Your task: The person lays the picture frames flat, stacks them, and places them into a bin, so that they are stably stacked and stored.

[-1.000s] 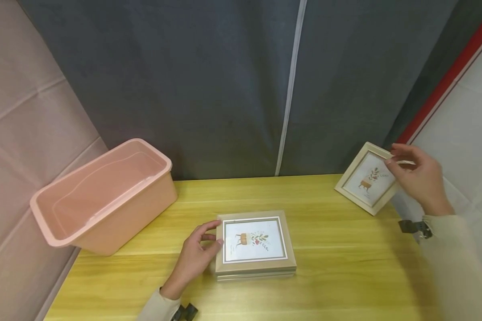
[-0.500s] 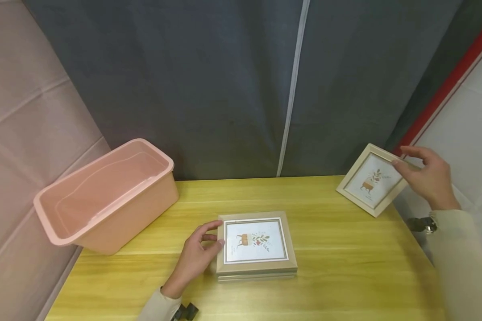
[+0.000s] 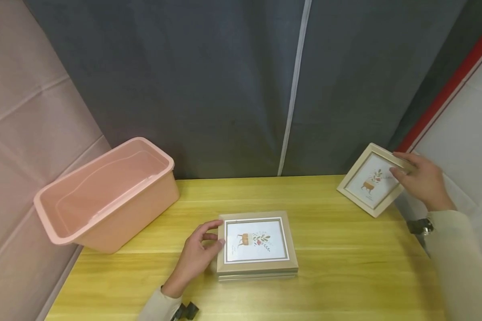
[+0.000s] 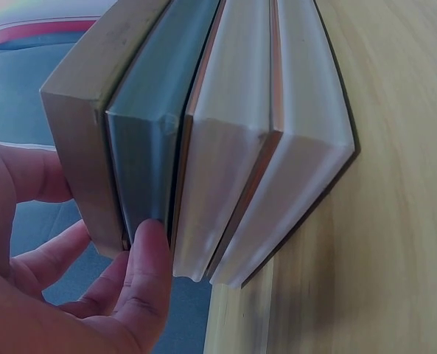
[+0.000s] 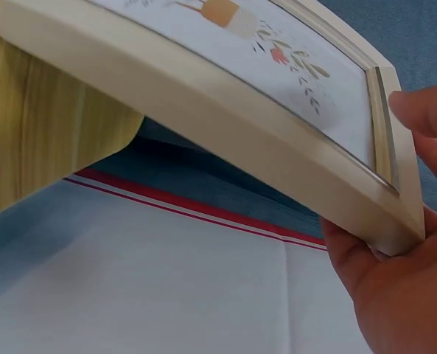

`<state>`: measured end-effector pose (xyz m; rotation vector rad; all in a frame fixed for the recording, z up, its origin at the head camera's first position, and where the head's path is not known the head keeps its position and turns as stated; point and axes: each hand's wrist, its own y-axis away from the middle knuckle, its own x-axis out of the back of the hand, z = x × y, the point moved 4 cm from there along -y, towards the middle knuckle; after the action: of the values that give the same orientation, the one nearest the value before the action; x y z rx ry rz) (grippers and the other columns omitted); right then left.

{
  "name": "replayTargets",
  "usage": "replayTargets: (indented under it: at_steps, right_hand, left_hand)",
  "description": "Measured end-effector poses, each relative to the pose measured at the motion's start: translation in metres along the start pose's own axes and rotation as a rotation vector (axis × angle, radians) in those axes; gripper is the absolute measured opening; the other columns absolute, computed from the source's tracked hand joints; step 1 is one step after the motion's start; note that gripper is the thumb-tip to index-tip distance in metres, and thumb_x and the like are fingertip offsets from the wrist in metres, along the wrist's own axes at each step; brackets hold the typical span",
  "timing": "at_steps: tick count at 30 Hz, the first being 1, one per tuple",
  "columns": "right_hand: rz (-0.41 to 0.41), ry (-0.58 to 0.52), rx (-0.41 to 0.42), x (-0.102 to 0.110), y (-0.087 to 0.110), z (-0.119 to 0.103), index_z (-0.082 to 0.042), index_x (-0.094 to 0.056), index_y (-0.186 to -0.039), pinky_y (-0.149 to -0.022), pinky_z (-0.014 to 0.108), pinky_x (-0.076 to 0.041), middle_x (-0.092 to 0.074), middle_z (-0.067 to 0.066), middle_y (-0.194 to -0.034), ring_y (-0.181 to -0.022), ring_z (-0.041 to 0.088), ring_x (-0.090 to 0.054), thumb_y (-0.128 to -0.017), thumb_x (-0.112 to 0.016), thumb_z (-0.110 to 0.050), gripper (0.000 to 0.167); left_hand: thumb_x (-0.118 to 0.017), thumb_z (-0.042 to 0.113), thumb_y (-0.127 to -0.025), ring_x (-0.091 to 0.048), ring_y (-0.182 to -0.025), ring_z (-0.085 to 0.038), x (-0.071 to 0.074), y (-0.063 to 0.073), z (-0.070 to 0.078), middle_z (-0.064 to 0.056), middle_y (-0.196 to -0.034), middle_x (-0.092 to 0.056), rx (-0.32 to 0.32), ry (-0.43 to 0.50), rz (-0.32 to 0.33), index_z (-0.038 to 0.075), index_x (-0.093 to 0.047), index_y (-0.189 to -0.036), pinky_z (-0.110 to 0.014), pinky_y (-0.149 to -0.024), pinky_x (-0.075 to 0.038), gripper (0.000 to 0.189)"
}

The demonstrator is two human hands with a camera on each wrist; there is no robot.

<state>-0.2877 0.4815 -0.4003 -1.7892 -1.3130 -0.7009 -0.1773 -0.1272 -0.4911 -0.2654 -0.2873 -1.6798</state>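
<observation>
A stack of picture frames (image 3: 257,267) lies flat on the table, several deep, each pale and box-edged; the top one shows a floral print. At its left side is my left hand (image 3: 198,254), touching the edges with thumb and fingertips. The left wrist view shows the thumb (image 4: 150,258) against the side of the second frame. At the table's far right corner, a single picture frame (image 3: 371,180) stands tilted back on one corner. My right hand (image 3: 425,183) grips its upper right edge, thumb in front; the other fingers are partly hidden behind it.
A pink plastic bin (image 3: 132,200) stands at the left back of the wooden table (image 3: 325,267), with nothing visible inside. Dark grey cloth (image 3: 184,89) hangs behind. Pink panels (image 3: 16,111) border the left, and a white, red-edged panel (image 3: 474,120) borders the right.
My right hand first shifted slightly right and away, then came down onto the frame's upper right edge. The left hand and the stack stay put.
</observation>
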Motion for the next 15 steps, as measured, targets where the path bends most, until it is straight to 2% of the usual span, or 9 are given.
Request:
replayTargets:
  at_steps: [2, 4, 7, 9, 11, 13, 15]
  right_hand:
    - [0.004, 0.019, 0.017, 0.002, 0.001, -0.003, -0.005, -0.06, -0.147, -0.091, 0.057, -0.041, -0.057, 0.037, -0.143, -0.122, 0.052, -0.052, -0.104, -0.066, -0.029, 0.05]
    - [0.003, 0.037, 0.024, 0.004, 0.002, -0.005, -0.006, -0.062, -0.145, -0.081, 0.04, -0.043, -0.062, 0.035, -0.137, -0.113, 0.046, -0.055, -0.103, -0.068, -0.029, 0.048]
    - [0.006, 0.055, 0.03, 0.005, 0.003, -0.007, -0.009, -0.065, -0.142, -0.066, 0.021, -0.039, -0.067, 0.032, -0.126, -0.094, 0.016, -0.059, -0.1, -0.071, -0.027, 0.046]
    - [0.0, 0.047, 0.027, 0.006, 0.004, -0.007, -0.01, -0.066, -0.142, -0.059, 0.017, -0.038, -0.069, 0.031, -0.122, -0.085, -0.003, -0.053, -0.1, -0.071, -0.027, 0.046]
    - [0.001, 0.041, 0.035, 0.006, 0.005, -0.008, -0.011, -0.066, -0.142, -0.058, 0.016, -0.039, -0.07, 0.03, -0.12, -0.078, -0.016, -0.043, -0.1, -0.071, -0.025, 0.045]
    - [0.01, 0.033, 0.05, 0.006, 0.007, -0.01, -0.011, -0.067, -0.14, -0.057, 0.017, -0.039, -0.071, 0.028, -0.117, -0.076, -0.018, -0.042, -0.099, -0.072, -0.023, 0.043]
    - [0.022, 0.03, 0.06, 0.005, 0.009, -0.012, -0.011, -0.069, -0.138, -0.057, 0.016, -0.039, -0.074, 0.018, -0.11, -0.076, -0.018, -0.043, -0.098, -0.073, -0.023, 0.042]
  left_hand:
    - [-0.079, 0.018, -0.095, -0.064, -0.114, -0.022, 0.0, 0.0, 0.0, 0.002, -0.144, -0.062, 0.001, 0.005, -0.002, 0.031, -0.066, -0.139, -0.028, -0.08, -0.057, 0.048]
    - [-0.079, 0.019, -0.095, -0.064, -0.115, -0.022, -0.001, -0.001, 0.0, 0.003, -0.145, -0.062, 0.001, 0.008, -0.004, 0.032, -0.066, -0.14, -0.029, -0.08, -0.057, 0.048]
    - [-0.079, 0.019, -0.095, -0.064, -0.115, -0.022, -0.001, -0.002, 0.0, 0.003, -0.145, -0.062, -0.001, 0.009, -0.007, 0.032, -0.066, -0.14, -0.029, -0.081, -0.057, 0.048]
    - [-0.079, 0.02, -0.095, -0.064, -0.115, -0.022, -0.002, -0.002, 0.0, 0.004, -0.144, -0.062, -0.001, 0.007, -0.007, 0.033, -0.066, -0.14, -0.03, -0.082, -0.057, 0.048]
    - [-0.079, 0.019, -0.095, -0.064, -0.115, -0.022, -0.003, -0.003, 0.0, 0.004, -0.144, -0.062, -0.002, 0.004, -0.007, 0.032, -0.066, -0.14, -0.03, -0.083, -0.057, 0.048]
    - [-0.079, 0.018, -0.095, -0.065, -0.115, -0.022, -0.004, -0.003, 0.0, 0.003, -0.144, -0.062, -0.005, 0.001, -0.007, 0.032, -0.066, -0.14, -0.03, -0.084, -0.058, 0.049]
    - [-0.079, 0.017, -0.095, -0.065, -0.115, -0.022, -0.004, -0.003, 0.0, 0.003, -0.145, -0.062, -0.006, -0.001, -0.008, 0.031, -0.066, -0.14, -0.03, -0.085, -0.058, 0.049]
